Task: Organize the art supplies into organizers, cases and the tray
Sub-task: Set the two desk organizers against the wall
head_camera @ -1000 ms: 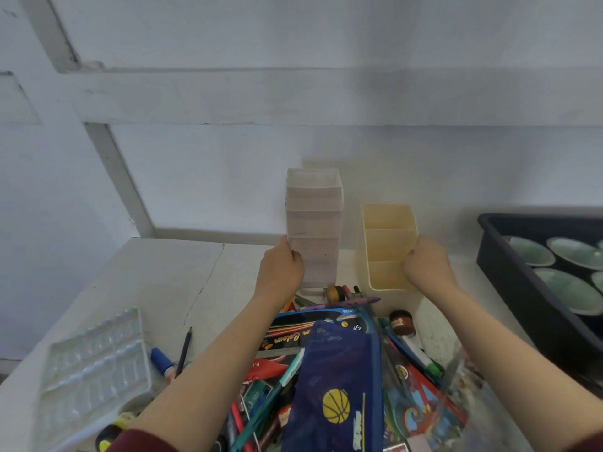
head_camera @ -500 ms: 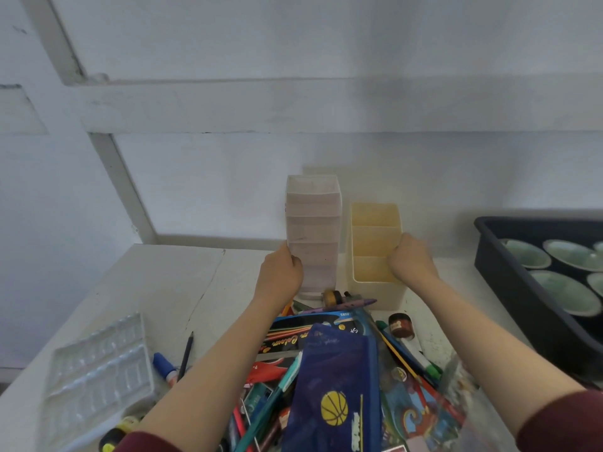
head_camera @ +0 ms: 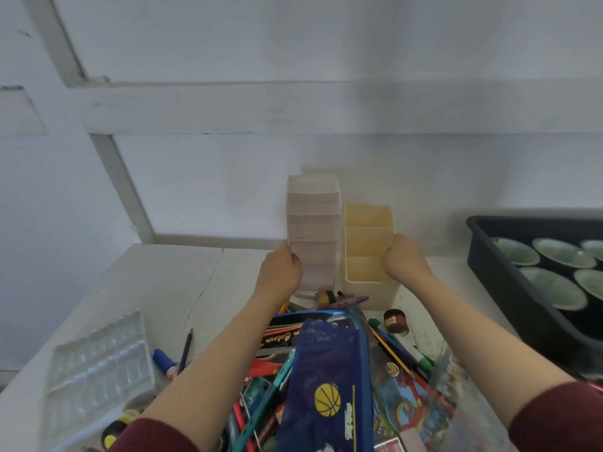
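Observation:
A tall pale pink tiered organizer (head_camera: 312,223) stands at the back of the white table, and my left hand (head_camera: 281,272) grips its lower left edge. Right beside it is a cream yellow organizer (head_camera: 367,236) with stepped compartments; my right hand (head_camera: 403,259) grips its right wall. In front of both lies a heap of art supplies: a dark blue pencil case with a basketball (head_camera: 328,386), a coloured pencil box (head_camera: 293,331), pens, pencils and markers. A clear paint palette tray (head_camera: 98,363) lies at the front left.
A black bin (head_camera: 522,298) holding several green bowls fills the right side. A loose pencil (head_camera: 186,350) and a blue-capped marker (head_camera: 163,360) lie by the palette. A small brown paint jar (head_camera: 395,321) sits right of the heap. A white wall rises close behind the organizers.
My right hand has slid the yellow organizer leftward until it sits against the pink one. My left hand has stayed on the pink organizer.

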